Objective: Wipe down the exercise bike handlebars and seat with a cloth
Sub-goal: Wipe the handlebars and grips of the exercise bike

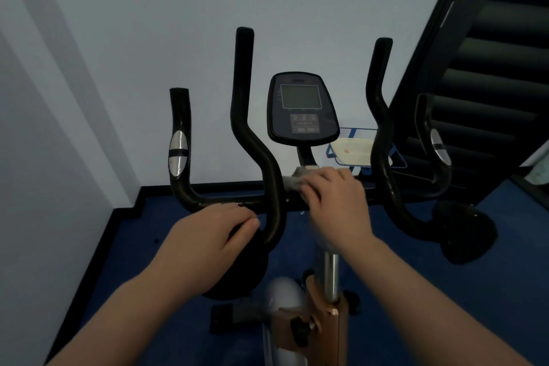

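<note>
Head view: my right hand [332, 196] curls over the grey cloth [292, 180], pressing it onto the handlebars' crossbar [225, 200] below the console [301, 108]; my left hand [212, 230] grips the crossbar left of the console.

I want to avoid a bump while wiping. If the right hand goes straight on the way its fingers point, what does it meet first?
The right hand, holding the cloth on the crossbar, points left and slightly away. It would probably meet the inner left handlebar first, though depth is hard to judge.

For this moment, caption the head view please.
Right hand presses grey cloth on handlebar crossbar; left hand steadies it.
</note>
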A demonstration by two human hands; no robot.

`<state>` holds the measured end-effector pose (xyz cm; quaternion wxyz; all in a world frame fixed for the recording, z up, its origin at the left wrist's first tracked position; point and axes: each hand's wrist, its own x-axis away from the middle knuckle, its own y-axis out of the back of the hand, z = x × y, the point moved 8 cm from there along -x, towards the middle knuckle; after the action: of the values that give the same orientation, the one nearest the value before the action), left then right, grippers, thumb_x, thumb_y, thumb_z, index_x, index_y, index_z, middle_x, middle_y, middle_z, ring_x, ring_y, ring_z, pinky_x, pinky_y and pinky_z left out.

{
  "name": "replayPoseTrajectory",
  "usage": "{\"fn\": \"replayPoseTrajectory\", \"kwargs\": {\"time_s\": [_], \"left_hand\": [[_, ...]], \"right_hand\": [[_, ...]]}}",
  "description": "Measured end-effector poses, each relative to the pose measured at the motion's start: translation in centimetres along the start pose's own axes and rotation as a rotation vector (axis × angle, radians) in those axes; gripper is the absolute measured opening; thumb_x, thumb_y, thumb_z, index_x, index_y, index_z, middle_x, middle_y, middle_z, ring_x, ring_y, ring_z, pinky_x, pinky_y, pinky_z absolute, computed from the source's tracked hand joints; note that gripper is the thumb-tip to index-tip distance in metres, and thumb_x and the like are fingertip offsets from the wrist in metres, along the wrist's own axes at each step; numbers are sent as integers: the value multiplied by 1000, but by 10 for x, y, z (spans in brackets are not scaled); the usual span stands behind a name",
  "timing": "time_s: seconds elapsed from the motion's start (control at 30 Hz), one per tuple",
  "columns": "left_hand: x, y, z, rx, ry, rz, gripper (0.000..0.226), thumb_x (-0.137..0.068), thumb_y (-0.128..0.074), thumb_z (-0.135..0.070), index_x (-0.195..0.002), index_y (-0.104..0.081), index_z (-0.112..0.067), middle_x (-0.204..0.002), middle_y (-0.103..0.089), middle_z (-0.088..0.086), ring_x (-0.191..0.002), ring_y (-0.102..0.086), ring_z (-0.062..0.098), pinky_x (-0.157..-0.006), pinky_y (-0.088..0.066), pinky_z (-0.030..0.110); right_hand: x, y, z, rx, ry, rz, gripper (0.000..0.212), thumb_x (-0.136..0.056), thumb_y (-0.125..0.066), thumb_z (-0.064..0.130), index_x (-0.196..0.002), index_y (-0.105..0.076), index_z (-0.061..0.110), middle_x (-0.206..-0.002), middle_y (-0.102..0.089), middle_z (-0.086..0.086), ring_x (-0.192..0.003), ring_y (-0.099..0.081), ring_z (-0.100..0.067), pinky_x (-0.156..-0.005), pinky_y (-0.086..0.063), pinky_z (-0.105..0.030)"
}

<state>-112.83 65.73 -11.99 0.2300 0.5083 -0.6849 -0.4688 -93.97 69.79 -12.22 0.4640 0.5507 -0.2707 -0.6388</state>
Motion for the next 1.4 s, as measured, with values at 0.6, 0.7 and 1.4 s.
{"fn": "replayPoseTrajectory", "kwargs": {"time_s": [0.6, 0.7, 1.4], "left_hand": [[11, 4, -21, -277, -111, -304, 33, -94, -34, -34, -81, -62, -24, -73, -56, -10, -61, -53, 12, -47, -41, 29], [11, 4, -20, -277, -107, -294, 32, -94, -34, -35, -81, -62, -26, -74, -56, -12, -61, -53, 11, -47, -40, 28], [19, 8, -2, -219, 143, -323, 22, -93, -49, -35, -92, -69, -26, -83, -64, -13, -75, -60, 10, -44, -36, 22]], "right_hand": [[16, 9, 13, -15, -105, -143, 18, -83, -72, 29, -100, -75, 23, -81, -53, 2, -86, -44, -19, -77, -26, -31], [29, 4, 20, -2, -50, -133, 29, -83, -72, 26, -112, -72, 23, -81, -49, 2, -82, -48, -20, -78, -31, -35], [66, -1, 40, -510, -8, -112, 40, -90, -66, 17, -129, -61, 24, -91, -50, 5, -79, -52, -7, -66, -49, -23]]}}
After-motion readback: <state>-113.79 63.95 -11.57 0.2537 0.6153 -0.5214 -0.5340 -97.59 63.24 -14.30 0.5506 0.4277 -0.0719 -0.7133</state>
